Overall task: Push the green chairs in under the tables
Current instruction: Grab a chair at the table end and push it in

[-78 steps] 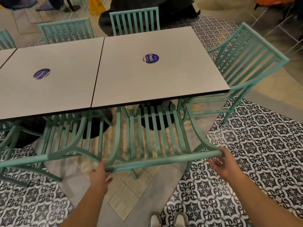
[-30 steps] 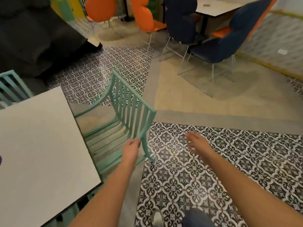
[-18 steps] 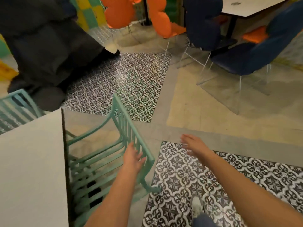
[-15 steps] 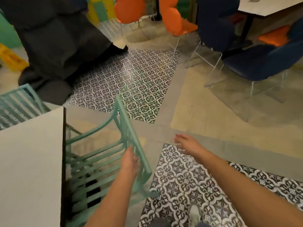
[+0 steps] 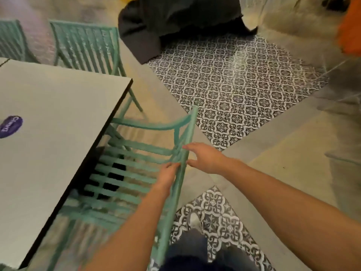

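Note:
A green slatted chair (image 5: 132,165) stands at the end of the white table (image 5: 48,122), its seat partly under the table edge. My left hand (image 5: 168,174) rests on the inner side of the chair's top rail with the fingers wrapped on it. My right hand (image 5: 205,157) is at the outer side of the same rail, fingers spread and touching it. The image is blurred by motion.
Two more green chairs (image 5: 88,45) stand at the table's far side. A person in dark clothes (image 5: 166,22) is beyond them on the floor. An orange chair (image 5: 349,32) is at the upper right. Patterned tiles (image 5: 234,85) and plain floor lie to the right.
My view has swung left toward the table. My right hand has moved from the open air onto the chair's top rail, and the chair sits further under the table.

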`<state>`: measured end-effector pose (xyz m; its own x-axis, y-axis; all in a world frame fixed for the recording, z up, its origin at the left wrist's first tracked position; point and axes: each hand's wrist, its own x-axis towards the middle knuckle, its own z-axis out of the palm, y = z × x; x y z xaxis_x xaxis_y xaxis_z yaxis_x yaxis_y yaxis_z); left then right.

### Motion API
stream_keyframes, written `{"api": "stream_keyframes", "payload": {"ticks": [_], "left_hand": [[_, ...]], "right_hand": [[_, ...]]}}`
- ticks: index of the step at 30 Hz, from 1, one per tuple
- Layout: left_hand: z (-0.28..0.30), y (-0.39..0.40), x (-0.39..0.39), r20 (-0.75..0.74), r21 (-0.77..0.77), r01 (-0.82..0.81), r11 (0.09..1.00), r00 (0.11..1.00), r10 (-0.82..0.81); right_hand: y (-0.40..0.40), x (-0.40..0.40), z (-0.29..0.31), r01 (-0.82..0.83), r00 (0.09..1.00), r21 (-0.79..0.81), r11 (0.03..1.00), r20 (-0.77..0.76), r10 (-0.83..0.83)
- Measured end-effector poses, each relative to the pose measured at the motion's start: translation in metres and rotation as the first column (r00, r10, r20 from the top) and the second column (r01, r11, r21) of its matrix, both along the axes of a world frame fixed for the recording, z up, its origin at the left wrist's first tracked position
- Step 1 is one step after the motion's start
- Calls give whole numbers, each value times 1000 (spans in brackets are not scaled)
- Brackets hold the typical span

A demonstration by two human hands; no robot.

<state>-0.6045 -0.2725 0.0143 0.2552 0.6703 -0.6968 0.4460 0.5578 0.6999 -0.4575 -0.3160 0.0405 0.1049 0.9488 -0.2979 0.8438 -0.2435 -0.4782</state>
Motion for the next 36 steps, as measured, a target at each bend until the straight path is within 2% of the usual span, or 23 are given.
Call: {"api": "stream_keyframes", "payload": {"ticks": [3,6,9,12,13,16,20,23,26,28,31,36], "left_hand": [[1,9,9,-35,8,-21,1000,999,22],[-4,16,8,-56,-145,-52,988,997,44],[-11,22,1,-74,-268,-111,957,993,94],[-16,18,-9,-104,-316,-117,941,991,89],[-14,13,-10,-102,-306,-128,943,990,101],[-11,-7,-15,-165,-216,-91,972,985,56],[-3,-33,-9,-355,-147,-54,988,935,-2],[-5,-49,1,-588,-90,20,996,806,-69],[-12,-65,11,-773,20,23,1000,634,1],[-17,-72,14,-816,65,14,998,577,45],[-19,-75,14,-844,96,90,991,536,33],[-20,-85,16,-832,128,139,982,553,30]], "right_hand": [[36,20,-3,-266,958,7,964,113,263],[71,38,-11,-530,825,-68,845,189,533],[108,56,-22,-663,704,-180,726,178,687],[136,68,-27,-744,562,-327,583,165,810],[145,69,-28,-785,489,-355,508,147,860],[159,76,-32,-827,403,-402,393,63,913],[180,93,-37,-871,315,-394,294,10,949],[184,106,-34,-888,258,-385,252,37,966],[186,115,-35,-908,206,-347,232,112,972],[187,117,-39,-920,184,-325,220,139,973],[185,116,-40,-930,177,-290,224,180,968],[178,123,-40,-929,187,-285,237,190,964]]}}
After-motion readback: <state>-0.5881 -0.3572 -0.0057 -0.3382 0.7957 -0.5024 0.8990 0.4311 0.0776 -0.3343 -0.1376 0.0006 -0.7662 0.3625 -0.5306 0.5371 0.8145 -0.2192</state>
